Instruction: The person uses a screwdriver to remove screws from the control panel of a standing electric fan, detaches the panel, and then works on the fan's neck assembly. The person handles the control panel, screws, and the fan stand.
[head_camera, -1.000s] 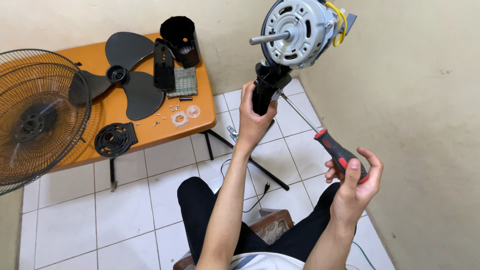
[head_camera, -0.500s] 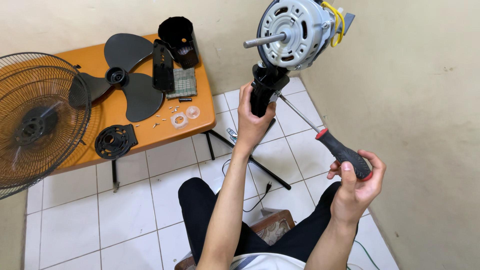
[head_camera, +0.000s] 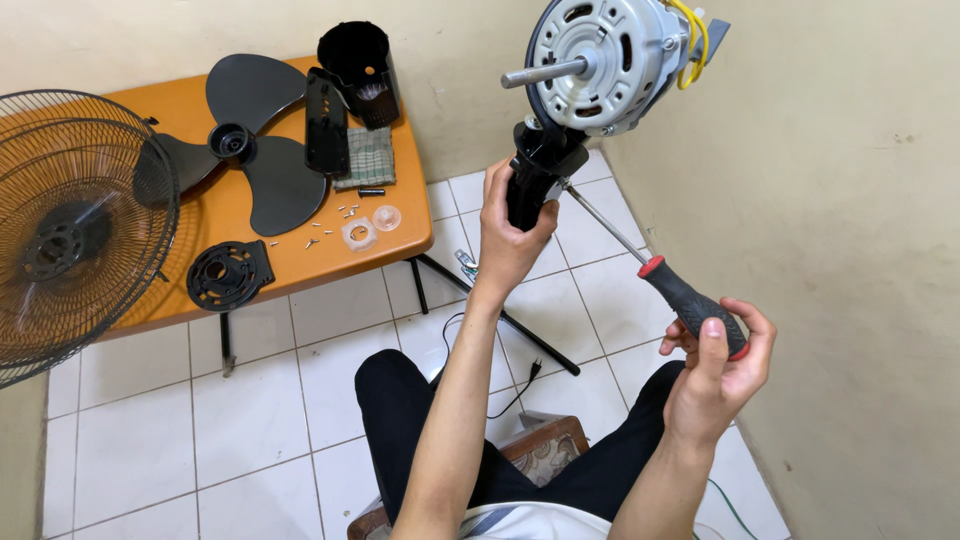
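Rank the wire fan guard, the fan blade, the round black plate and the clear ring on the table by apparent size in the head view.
1. wire fan guard, partly cut off
2. fan blade
3. round black plate
4. clear ring, smallest

Fan motor (head_camera: 605, 60) up at 12 o'clock is silvery grey with bright yellow wires (head_camera: 690, 35), on a black neck (head_camera: 535, 175). Screwdriver (head_camera: 690, 300) handle is black with red ends. Table (head_camera: 200, 270) at 10 o'clock is orange, fan blade (head_camera: 250, 150) and grille (head_camera: 70, 230) black, folded cloth (head_camera: 365, 165) green checked. Floor tiles (head_camera: 250, 420) white.
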